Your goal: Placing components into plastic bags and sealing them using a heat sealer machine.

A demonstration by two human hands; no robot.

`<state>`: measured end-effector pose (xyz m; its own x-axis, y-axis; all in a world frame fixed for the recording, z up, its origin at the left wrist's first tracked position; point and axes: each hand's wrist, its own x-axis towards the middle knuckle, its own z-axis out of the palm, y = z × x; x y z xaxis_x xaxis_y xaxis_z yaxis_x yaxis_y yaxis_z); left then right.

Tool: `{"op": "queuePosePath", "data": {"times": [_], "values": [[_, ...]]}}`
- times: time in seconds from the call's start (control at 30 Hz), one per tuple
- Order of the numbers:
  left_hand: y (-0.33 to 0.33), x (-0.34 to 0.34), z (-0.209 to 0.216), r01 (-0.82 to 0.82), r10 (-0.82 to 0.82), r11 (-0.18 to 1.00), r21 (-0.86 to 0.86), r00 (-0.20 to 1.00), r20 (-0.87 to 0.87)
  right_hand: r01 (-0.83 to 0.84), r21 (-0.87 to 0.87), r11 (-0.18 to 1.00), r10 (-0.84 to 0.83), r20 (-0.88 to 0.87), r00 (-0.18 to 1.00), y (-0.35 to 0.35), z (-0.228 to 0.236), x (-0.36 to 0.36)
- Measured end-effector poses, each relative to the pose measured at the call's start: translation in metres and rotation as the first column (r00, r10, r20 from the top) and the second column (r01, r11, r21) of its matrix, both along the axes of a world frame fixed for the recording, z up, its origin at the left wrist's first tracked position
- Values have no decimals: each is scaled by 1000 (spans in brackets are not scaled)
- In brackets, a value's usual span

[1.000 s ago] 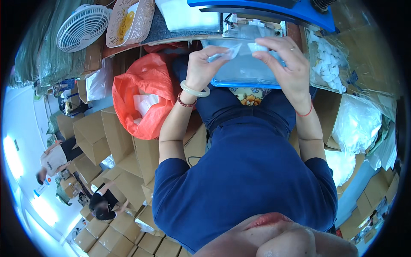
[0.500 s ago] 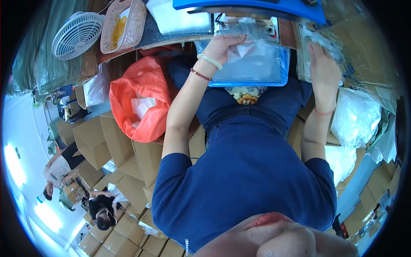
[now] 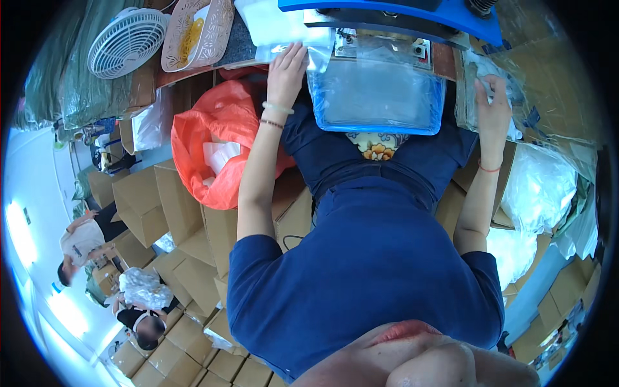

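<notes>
My left hand (image 3: pixel 287 68) lies with straight fingers on the near edge of a stack of clear and whitish plastic bags (image 3: pixel 274 26), left of a blue press machine (image 3: pixel 412 14). In front of the machine, a blue-lined tray (image 3: pixel 379 128) holds a pile of clear plastic sheets or bags (image 3: pixel 377 93). One clear bag (image 3: pixel 380 55) reaches over the metal plate (image 3: pixel 418 51) under the machine's dark bar. To the right, my right hand (image 3: pixel 494 116) is raised, thumb and fingers bent and apart, over an open carton (image 3: pixel 465 97) with crumpled clear plastic. Nothing is visible between its fingers.
A red sack (image 3: pixel 200 122) with white pieces hangs below the table edge. Left on the table are a white fan (image 3: pixel 129 42) and a basket (image 3: pixel 219 39) of yellow bands. Cardboard boxes (image 3: pixel 193 277) fill the floor behind. Two people (image 3: pixel 84 242) stand at far left.
My left hand has left the clear bag at the machine and moved left onto the bag stack. My right hand's fingers have bent. The view has shifted slightly. One background person now carries a plastic bundle.
</notes>
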<state>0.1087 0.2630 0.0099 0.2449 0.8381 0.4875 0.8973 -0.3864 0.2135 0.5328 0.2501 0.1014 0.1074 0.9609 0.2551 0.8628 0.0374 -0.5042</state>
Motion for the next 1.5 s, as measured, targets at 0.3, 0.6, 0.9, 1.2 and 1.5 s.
{"op": "queuePosePath", "data": {"times": [0.3,0.6,0.9,1.2,1.5], "values": [[-41,46,84,108,279,894,-434,624,730,-446,-67,893,278,-697,661,-39,24,-94],[-55,83,120,475,230,720,-506,525,819,-588,252,769,639,-267,721,-17,78,-112],[-21,95,60,800,602,246,-548,317,733,-520,-199,831,458,-287,842,16,47,-87],[21,115,36,746,673,507,-431,-30,739,-156,213,965,-8,613,790,41,-35,5],[22,10,2,58,-49,993,-103,994,93,-35,238,971,60,-99,993,23,-2,-11]]}}
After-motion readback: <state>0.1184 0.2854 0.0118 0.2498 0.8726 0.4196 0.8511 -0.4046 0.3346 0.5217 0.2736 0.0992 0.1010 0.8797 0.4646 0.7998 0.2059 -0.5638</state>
